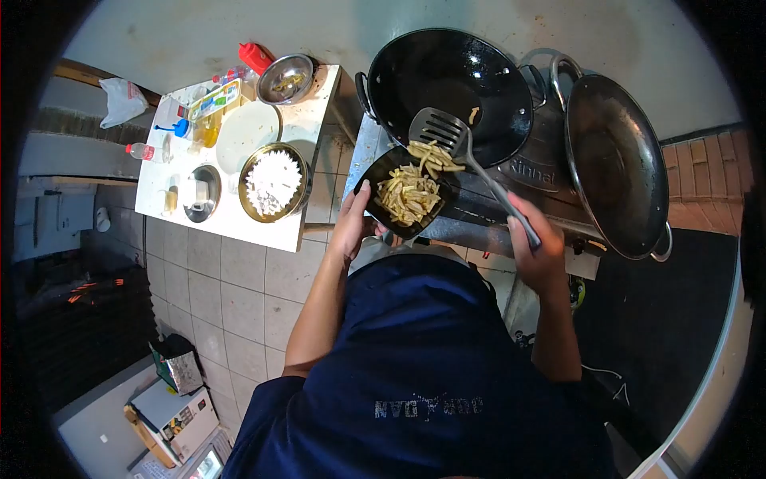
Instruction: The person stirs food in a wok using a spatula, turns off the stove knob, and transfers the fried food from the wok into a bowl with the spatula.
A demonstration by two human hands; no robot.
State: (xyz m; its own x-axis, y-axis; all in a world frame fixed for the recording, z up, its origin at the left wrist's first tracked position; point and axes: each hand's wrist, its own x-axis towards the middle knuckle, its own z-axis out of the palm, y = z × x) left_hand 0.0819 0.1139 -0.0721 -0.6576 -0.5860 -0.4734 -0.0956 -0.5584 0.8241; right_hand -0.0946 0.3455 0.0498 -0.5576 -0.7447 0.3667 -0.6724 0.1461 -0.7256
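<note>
My left hand grips the rim of a dark square bowl and holds it in front of the stove. Inside the bowl lie cooked pale strips of food, perhaps vegetable or meat. My right hand is closed around the handle of a slotted spatula, whose blade is over the bowl's far edge. More strips are at the tip of the blade. Just beyond, a black wok sits on the stove with one piece of food left on its inner wall.
A second wok stands tilted at the right of the stove. On the white table at left are a bowl of white chopped food, a white plate, a metal bowl, a red squeeze bottle and an oil container.
</note>
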